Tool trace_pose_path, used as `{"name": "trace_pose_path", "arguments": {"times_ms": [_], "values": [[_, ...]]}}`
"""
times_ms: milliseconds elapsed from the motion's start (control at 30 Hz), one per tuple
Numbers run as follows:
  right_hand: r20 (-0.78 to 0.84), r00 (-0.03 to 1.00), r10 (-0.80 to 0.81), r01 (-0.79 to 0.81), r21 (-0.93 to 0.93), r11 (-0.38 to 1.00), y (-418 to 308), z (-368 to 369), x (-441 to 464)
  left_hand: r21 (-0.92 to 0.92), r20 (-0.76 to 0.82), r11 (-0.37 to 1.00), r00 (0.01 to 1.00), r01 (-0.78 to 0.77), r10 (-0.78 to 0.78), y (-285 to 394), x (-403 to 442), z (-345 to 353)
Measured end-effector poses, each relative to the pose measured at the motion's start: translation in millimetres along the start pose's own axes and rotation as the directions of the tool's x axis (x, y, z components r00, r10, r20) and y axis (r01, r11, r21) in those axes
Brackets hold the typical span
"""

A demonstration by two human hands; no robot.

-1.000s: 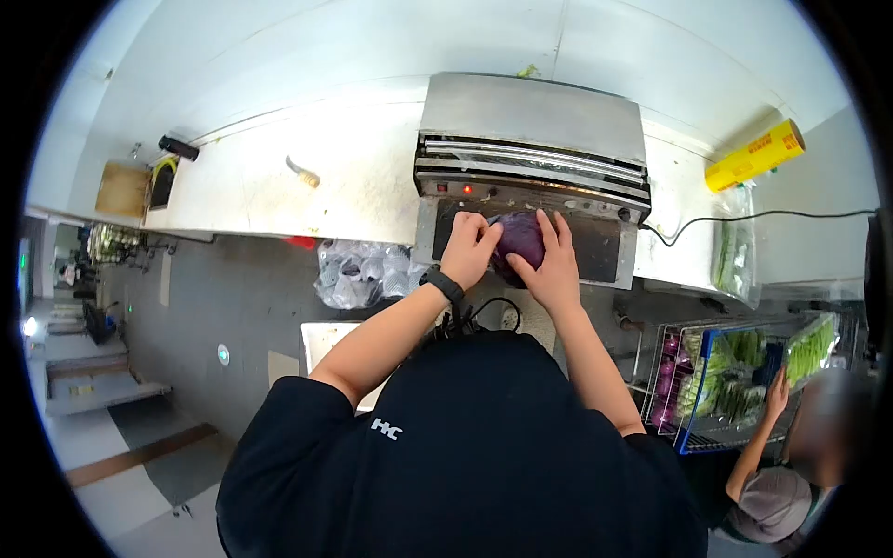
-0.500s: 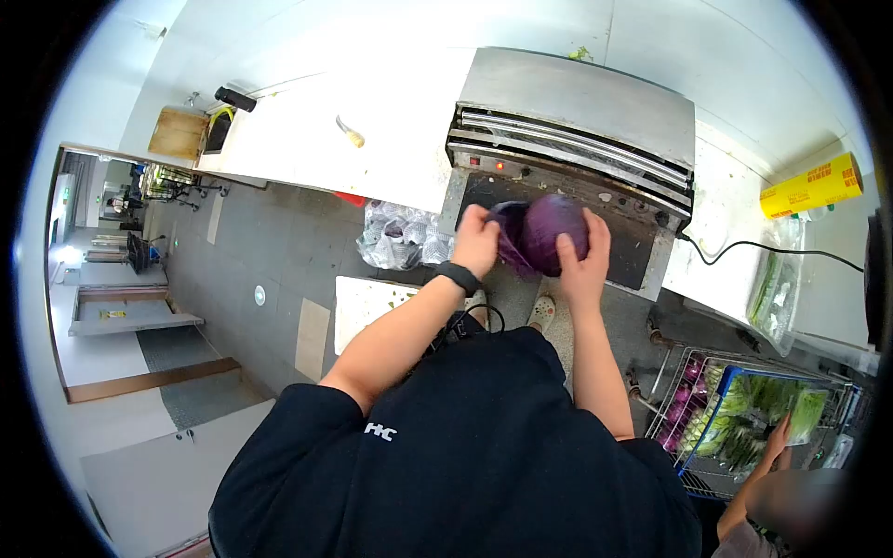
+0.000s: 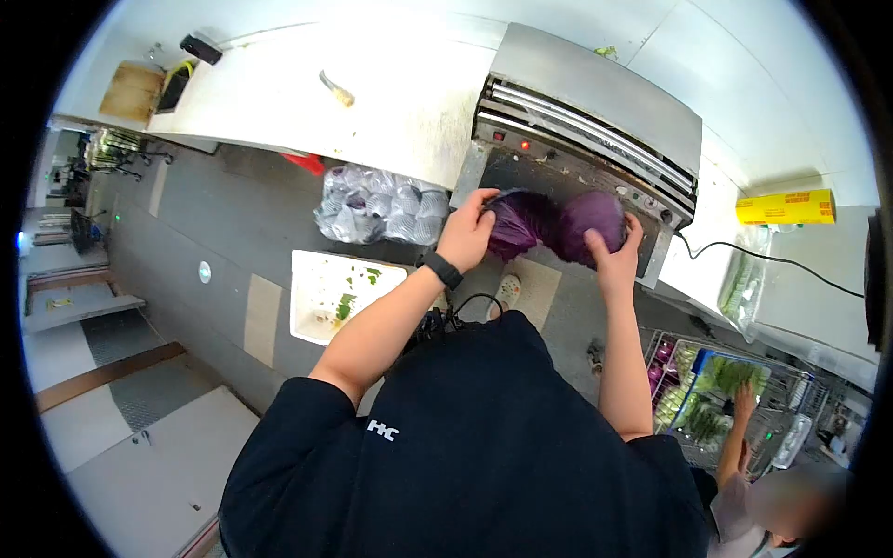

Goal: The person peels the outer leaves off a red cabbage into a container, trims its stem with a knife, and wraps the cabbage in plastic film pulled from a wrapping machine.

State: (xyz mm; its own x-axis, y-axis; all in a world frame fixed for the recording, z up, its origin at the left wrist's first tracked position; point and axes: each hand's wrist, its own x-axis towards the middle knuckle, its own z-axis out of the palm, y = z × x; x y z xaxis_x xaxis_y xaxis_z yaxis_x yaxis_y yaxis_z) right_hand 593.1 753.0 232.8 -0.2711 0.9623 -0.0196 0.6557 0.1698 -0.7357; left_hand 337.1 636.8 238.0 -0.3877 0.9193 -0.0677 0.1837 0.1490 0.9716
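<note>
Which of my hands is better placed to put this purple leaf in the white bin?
Probably your left hand: it holds the purple leaf and is nearer the white bin. Your right hand is farther from it and is holding the cabbage.

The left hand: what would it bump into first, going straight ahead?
Beyond the purple leaf in the left hand, probably the steel machine's front panel, near the lit red light; depth is unclear.

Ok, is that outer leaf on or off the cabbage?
At least partly off: the left hand holds the leaf beside the cabbage, which the right hand grips. Whether fully detached, I cannot tell: their edges meet.
</note>
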Motion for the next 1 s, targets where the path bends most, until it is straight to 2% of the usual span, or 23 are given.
{"name": "trace_pose_path", "arguments": {"times_ms": [33,67,100,133,200,267,333,367,400,533,567,600,667,700,733,767,800,833,867,900,933,967,1000], "values": [[-0.07,0.985,0.158,-0.121,0.369,0.921,2,4,7,0.072,-0.058,0.997,0.998,-0.015,0.019,7,-4,-6],[-0.081,0.944,0.32,-0.178,0.693,0.699,4,6,12,0.043,-0.087,0.999,0.996,-0.005,0.008,15,-14,-15],[0.048,0.858,0.511,-0.36,0.766,0.533,-39,-13,9,0.059,-0.142,0.99,0.981,-0.126,0.134,21,-20,-27],[0.051,0.854,0.518,-0.369,0.761,0.533,-27,-8,1,0.12,-0.191,0.969,0.953,-0.214,0.235,18,-37,-40],[0.32,0.873,0.367,-0.423,0.873,0.244,-21,-9,1,0.052,-0.334,0.977,0.919,-0.205,0.21,11,-62,-102],[0.324,0.864,0.385,-0.445,0.85,0.283,-32,-3,-8,0.168,-0.408,0.979,0.897,-0.113,0.173,-6,-80,-128],[0.212,0.837,0.504,-0.384,0.884,0.266,-51,7,-23,0.111,-0.432,0.993,0.902,0.039,0.013,-38,-107,-179],[0.22,0.846,0.485,-0.373,0.895,0.244,-60,-9,-31,0.162,-0.495,0.984,0.869,0.079,0.011,-37,-117,-193],[0.268,0.851,0.452,-0.393,0.895,0.21,-63,-17,-32,0.215,-0.526,0.942,0.843,0.259,-0.112,-58,-124,-210],[0.327,0.862,0.387,-0.443,0.856,0.264,-54,24,-26,0.181,-0.71,0.863,0.67,0.472,-0.218,-157,-216,-277],[0.347,0.859,0.376,-0.46,0.846,0.27,-57,28,-26,0.195,-0.67,0.862,0.705,0.468,-0.231,-202,-237,-288],[0.347,0.866,0.359,-0.458,0.837,0.298,-79,41,-27,-0.11,-0.468,0.548,0.443,0.829,-0.765,-214,-249,-308],[0.356,0.846,0.398,-0.485,0.823,0.296,-59,30,-20,0.124,-0.365,0.305,0.329,0.944,-0.871,-223,-254,-294],[0.339,0.864,0.371,-0.466,0.817,0.34,-77,33,-12,0.531,-0.348,0.402,0.625,0.746,-0.699,-234,-237,-296],[0.356,0.857,0.372,-0.485,0.803,0.347,-75,44,-19,0.493,-0.376,0.431,0.632,0.756,-0.678,-231,-243,-303],[0.343,0.862,0.374,-0.473,0.809,0.349,-78,53,-23,0.391,-0.377,0.555,0.678,0.734,-0.631,-232,-227,-302],[0.292,0.886,0.361,-0.435,0.793,0.426,-84,53,-23,0.421,-0.366,0.671,0.791,0.61,-0.49,-200,-197,-285],[0.241,0.904,0.354,-0.399,0.775,0.491,-88,59,-27,0.299,-0.353,0.851,0.879,0.432,-0.322,-152,-172,-269],[0.185,0.927,0.328,-0.339,0.787,0.515,-85,66,-30,0.355,-0.306,0.923,0.951,0.147,-0.034,-128,-143,-247],[0.148,0.944,0.294,-0.293,0.786,0.544,-83,73,-33,0.46,-0.198,0.887,0.969,-0.042,0.148,-100,-119,-225],[0.105,0.96,0.259,-0.241,0.781,0.576,-86,75,-34,0.45,-0.051,0.861,0.956,-0.237,0.29,-48,-97,-205],[0.084,0.965,0.248,-0.218,0.782,0.584,-98,77,-40,0.464,0.062,0.765,0.878,-0.446,0.475,-20,-73,-183],[0.058,0.969,0.24,-0.194,0.782,0.593,-110,78,-46,0.447,0.173,0.629,0.751,-0.636,0.637,3,-56,-161]]}}
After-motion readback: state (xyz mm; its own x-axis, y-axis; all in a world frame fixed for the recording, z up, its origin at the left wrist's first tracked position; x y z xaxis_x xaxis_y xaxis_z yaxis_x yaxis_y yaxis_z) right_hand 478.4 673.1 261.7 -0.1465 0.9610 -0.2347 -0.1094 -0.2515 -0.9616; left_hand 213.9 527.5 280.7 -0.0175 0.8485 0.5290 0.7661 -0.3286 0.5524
